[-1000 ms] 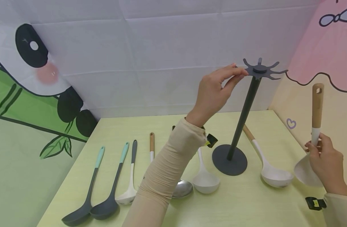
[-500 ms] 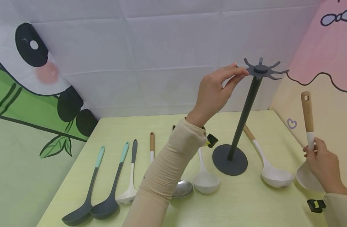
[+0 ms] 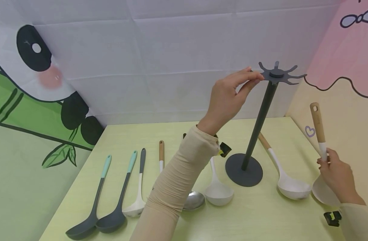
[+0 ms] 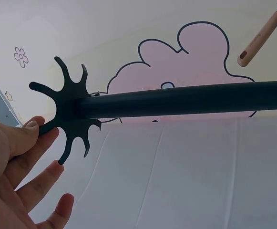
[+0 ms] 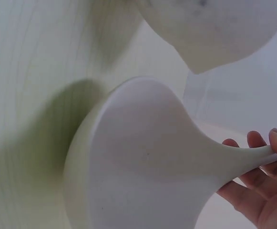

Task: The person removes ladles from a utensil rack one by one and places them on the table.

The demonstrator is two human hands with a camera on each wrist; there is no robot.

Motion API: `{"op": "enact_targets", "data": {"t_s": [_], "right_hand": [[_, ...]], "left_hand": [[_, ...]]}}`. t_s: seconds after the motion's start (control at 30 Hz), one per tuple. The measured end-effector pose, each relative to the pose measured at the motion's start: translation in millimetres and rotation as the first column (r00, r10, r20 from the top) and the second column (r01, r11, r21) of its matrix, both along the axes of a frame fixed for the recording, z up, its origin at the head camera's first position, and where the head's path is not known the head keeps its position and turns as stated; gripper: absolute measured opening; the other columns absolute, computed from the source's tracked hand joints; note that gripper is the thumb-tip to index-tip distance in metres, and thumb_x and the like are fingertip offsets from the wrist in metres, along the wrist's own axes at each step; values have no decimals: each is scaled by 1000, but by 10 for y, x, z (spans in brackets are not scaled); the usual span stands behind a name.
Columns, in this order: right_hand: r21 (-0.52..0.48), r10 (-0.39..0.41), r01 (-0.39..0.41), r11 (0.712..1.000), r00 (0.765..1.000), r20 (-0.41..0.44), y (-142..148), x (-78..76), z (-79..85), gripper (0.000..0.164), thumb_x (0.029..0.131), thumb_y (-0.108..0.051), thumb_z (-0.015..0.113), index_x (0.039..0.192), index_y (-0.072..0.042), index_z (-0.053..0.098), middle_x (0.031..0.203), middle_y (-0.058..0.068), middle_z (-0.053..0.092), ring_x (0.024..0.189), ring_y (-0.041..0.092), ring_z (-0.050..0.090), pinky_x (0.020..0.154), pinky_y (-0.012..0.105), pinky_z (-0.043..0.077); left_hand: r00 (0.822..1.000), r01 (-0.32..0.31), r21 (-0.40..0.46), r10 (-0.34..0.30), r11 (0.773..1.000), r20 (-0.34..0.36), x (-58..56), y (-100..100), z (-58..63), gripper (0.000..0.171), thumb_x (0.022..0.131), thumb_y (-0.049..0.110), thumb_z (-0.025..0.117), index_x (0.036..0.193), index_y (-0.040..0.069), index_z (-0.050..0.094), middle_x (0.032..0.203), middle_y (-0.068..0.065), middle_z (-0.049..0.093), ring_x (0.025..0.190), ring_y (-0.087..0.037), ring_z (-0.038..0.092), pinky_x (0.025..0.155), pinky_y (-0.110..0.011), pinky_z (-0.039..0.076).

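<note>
My left hand (image 3: 224, 98) pinches one hook of a dark utensil stand (image 3: 259, 125) between thumb and fingertips, at the left side of its top. In the left wrist view the thumb and index finger grip that hook, while another fingertip touches a neighbouring hook. To the right, my right hand (image 3: 339, 177) grips the white neck of a ladle (image 3: 318, 125) with a wooden handle. The handle points up and leans left; the bowl hangs low, partly behind the hand. In the right wrist view the ladle's white bowl (image 5: 143, 157) fills the middle, fingers curled round its neck.
Another white ladle (image 3: 293, 188) with a wooden handle lies right of the stand's base. A smaller white ladle (image 3: 218, 194), a steel ladle (image 3: 193, 201) and several others, including a dark one (image 3: 111, 221) with a mint handle, lie leftward on the table (image 3: 247, 217).
My right hand has shifted left and slightly down with the ladle, whose handle now leans further left. The left hand keeps its pinch on the stand, nearly still.
</note>
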State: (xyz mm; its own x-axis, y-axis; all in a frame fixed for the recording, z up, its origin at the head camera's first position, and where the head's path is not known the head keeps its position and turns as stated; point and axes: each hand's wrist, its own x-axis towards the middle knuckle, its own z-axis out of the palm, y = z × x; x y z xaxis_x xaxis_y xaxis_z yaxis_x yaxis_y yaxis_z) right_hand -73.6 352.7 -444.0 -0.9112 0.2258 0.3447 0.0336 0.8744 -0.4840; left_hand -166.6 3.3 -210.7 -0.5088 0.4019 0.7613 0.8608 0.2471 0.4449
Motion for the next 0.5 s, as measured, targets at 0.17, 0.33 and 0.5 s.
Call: {"op": "enact_targets", "data": {"t_s": [0.17,0.33,0.5], "right_hand": [[-5,0,0,1000,1000,23,9,-22,-22,37,99,-2,50,130,13,38,95,36,65,73,50,64,50,38,41],[0,23,-23,1000,999,25,18,-54,-35,37,100,-2,50,130,14,38,98,37,64,72,49,65,48,37,42],[18,61,-61,998,998,28,13,-84,-34,34,98,1,51,127,16,38,97,37,64,72,50,64,49,46,46]], "left_hand": [[1000,-4,-1,4,1000,-7,-1,1,-3,17,97,12,66,110,6,76,113,-3,73,125,-2,54,76,-12,45],[1000,-2,1,2,1000,-9,-2,2,-5,17,97,11,66,110,6,76,114,-3,73,125,-2,54,77,-12,44],[1000,4,3,-4,1000,-11,-1,0,-9,18,97,11,66,111,6,76,113,-4,73,126,-4,54,81,-10,44]]}}
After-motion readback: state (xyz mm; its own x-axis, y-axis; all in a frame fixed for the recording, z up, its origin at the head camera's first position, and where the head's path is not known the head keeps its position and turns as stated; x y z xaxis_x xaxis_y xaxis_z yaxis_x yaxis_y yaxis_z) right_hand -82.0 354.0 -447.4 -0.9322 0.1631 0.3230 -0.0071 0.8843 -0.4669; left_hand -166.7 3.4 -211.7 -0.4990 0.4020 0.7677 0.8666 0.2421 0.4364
